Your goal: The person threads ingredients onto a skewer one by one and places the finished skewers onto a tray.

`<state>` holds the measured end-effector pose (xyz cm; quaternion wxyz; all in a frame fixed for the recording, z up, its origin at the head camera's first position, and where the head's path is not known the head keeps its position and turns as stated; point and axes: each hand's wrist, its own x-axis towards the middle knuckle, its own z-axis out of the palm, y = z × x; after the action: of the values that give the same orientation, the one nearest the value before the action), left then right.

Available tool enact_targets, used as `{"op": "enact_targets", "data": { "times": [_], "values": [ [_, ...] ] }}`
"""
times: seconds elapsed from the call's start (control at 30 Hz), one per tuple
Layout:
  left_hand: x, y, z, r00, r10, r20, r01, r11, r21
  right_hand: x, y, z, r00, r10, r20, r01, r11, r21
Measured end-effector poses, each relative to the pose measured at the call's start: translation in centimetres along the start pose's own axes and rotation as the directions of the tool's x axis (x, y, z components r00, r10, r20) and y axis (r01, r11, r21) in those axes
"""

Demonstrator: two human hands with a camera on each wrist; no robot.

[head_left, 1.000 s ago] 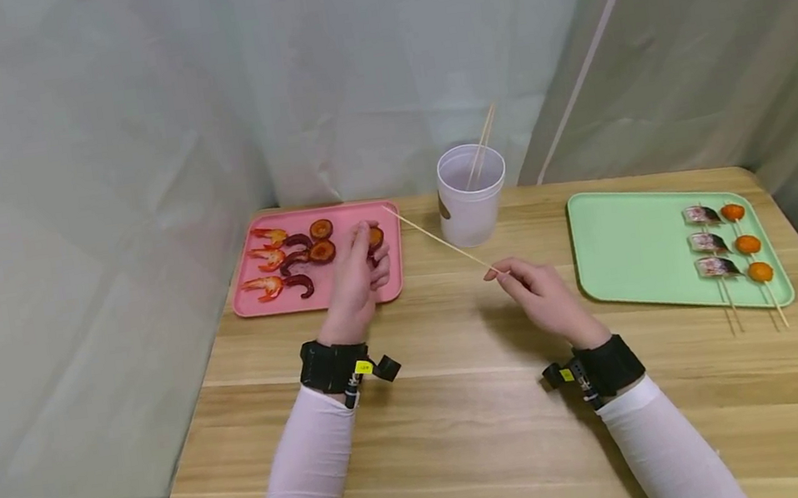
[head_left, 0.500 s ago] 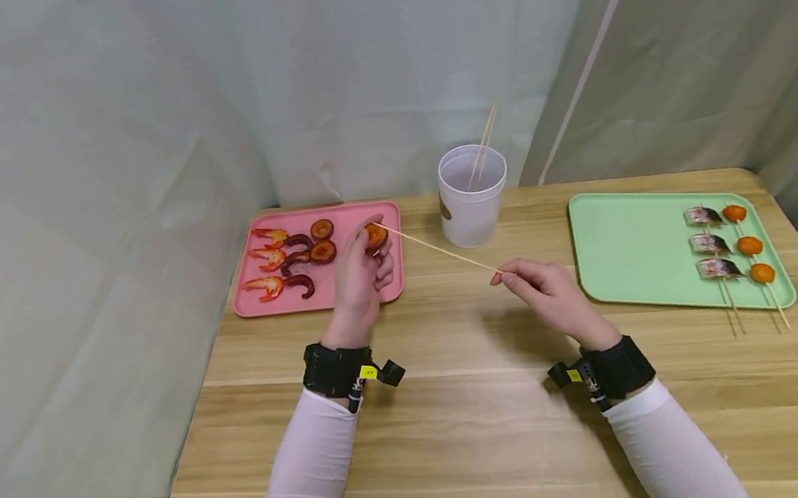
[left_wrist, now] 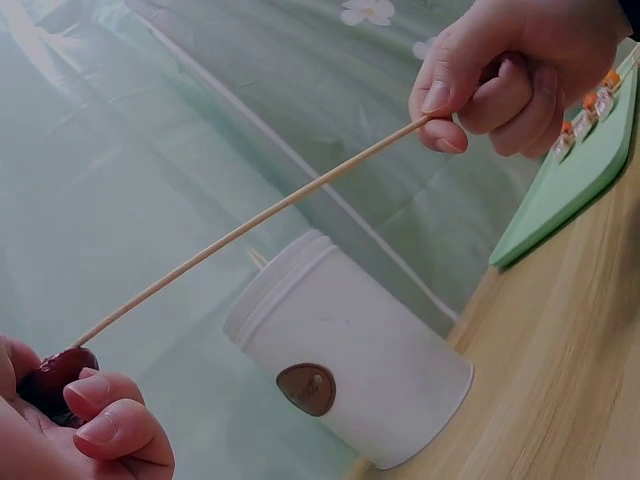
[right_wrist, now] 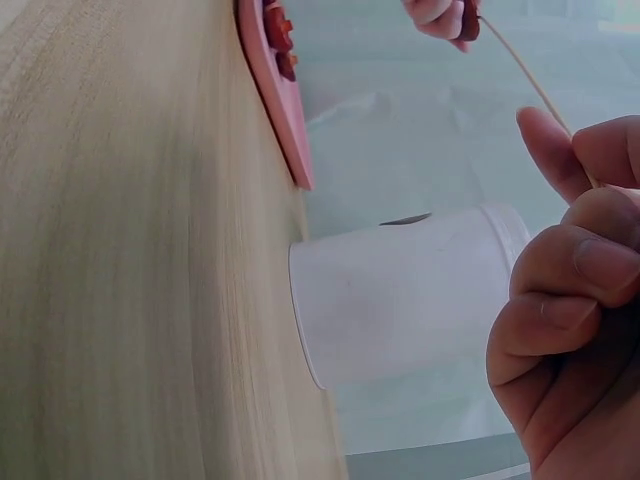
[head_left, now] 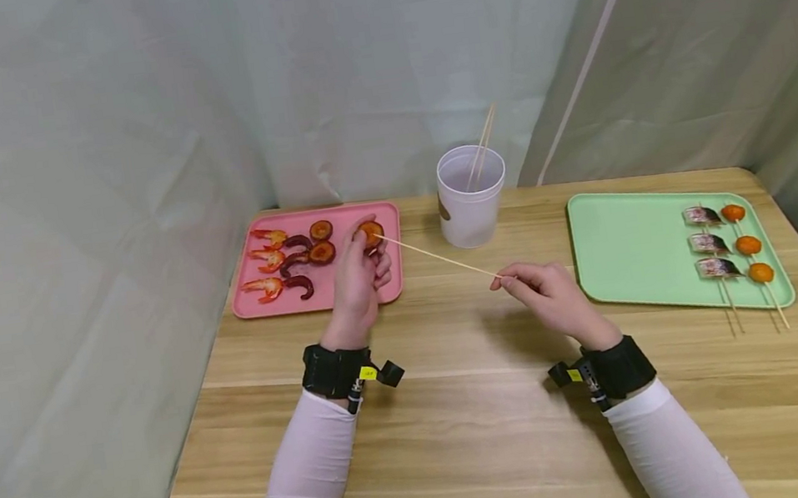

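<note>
While the head view shows the left hand (head_left: 356,284) over the pink tray (head_left: 392,288), its fingers curl round a mushroom (head_left: 371,231), whose face is turned toward the right hand (head_left: 548,301). That hand pinches a skewer (head_left: 438,255) well back from the mushroom, with the stick sloping between the two. The cup (head_left: 472,214) stands just behind the stick; the green tray (head_left: 627,253) lies off to the right. With so much stick unsupported, a hard push could bow or snap it.

From the left wrist, the skewer's end meets the mushroom near its upper edge; whether it touches or has gone in, I cannot tell. The left fingertips close on the mushroom right beside that spot, so a skidding point could prick them. An off-centre entry might also split the rim.

From the right wrist, thumb and forefinger hold the stick, the other fingers folded under. If that pinch is too light, the stick could slide back through it, leaving the mushroom unpierced. The far hand is cut off at the top edge here.
</note>
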<state>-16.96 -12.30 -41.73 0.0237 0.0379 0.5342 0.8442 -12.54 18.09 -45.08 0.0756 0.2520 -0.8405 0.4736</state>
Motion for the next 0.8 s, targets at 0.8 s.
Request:
{"op": "enact_targets", "data": {
  "times": [0.8],
  "values": [
    [-0.4, -1.3, 1.5, 0.998, -0.052, 0.038, 0.043, 0.977, 0.209, 0.2, -0.2, 0.1, 0.998, 0.039, 0.05, -0.037, 0.999, -0.036]
  ]
}}
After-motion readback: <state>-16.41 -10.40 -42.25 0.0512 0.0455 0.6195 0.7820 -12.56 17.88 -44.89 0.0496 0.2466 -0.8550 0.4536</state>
